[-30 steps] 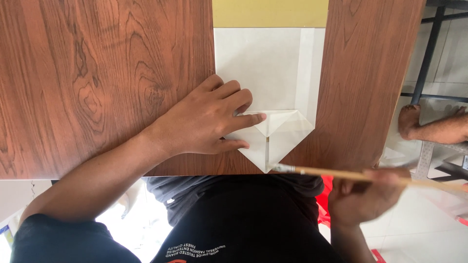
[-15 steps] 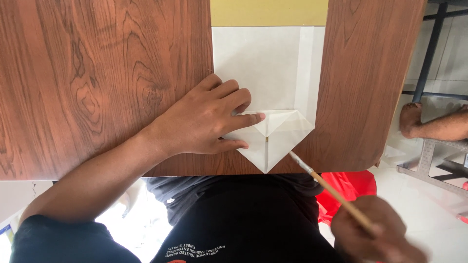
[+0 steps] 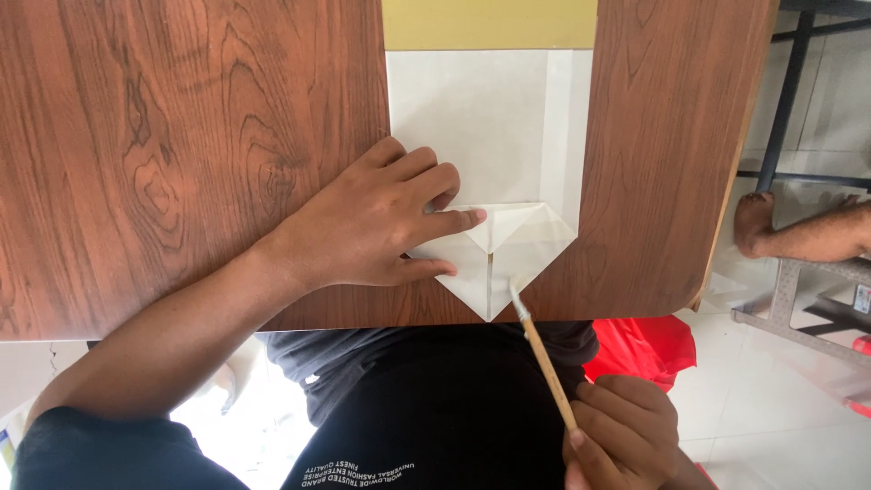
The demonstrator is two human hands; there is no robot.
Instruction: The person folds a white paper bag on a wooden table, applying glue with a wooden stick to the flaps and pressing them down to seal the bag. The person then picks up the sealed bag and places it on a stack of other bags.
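A white sheet of paper (image 3: 481, 127) lies on a brown wooden table (image 3: 181, 154), its near corners folded in to a point at the table's front edge. My left hand (image 3: 381, 218) presses flat on the left folded flap (image 3: 463, 263), fingers spread. My right hand (image 3: 626, 436) is below the table edge and grips a thin wooden brush (image 3: 544, 363) by its handle. The brush tip touches the right flap (image 3: 535, 245) near the centre crease.
A yellow strip (image 3: 490, 23) lies at the far end of the paper. Right of the table stand a metal frame (image 3: 780, 109) and another person's foot (image 3: 798, 231) on a white tiled floor. A red object (image 3: 644, 349) sits beside my lap.
My right hand dropped lower and swung the brush from nearly level to steeply angled, bringing its tip onto the folded paper. My left hand stayed in place.
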